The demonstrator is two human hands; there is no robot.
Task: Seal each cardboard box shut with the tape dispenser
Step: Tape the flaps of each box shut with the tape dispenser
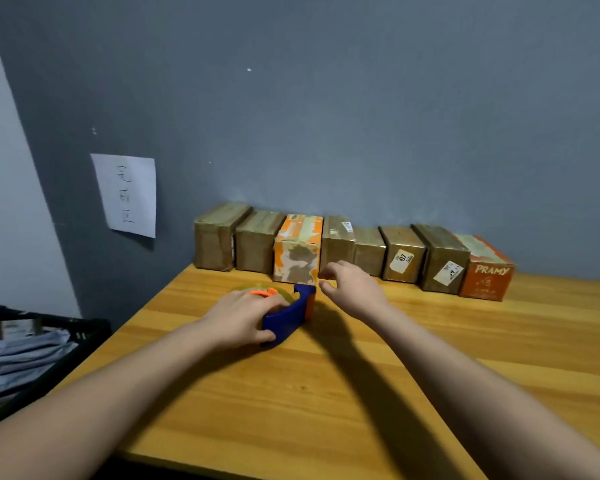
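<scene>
A blue tape dispenser point(293, 315) with an orange hub and a roll of clear tape lies on the wooden table point(326, 393). My left hand point(241, 318) grips it from the left side. My right hand point(352, 287) hovers just right of the dispenser's front end, fingers loosely curled and holding nothing. Several taped cardboard boxes stand in a row against the wall. An orange-and-white box point(297, 251) sits directly behind the dispenser. An orange box marked PRAMY point(487, 275) ends the row on the right.
The grey wall point(326, 116) rises right behind the boxes, with a paper note point(125, 194) on it at the left. A dark bin with folded cloth point(28, 344) stands beside the table's left edge.
</scene>
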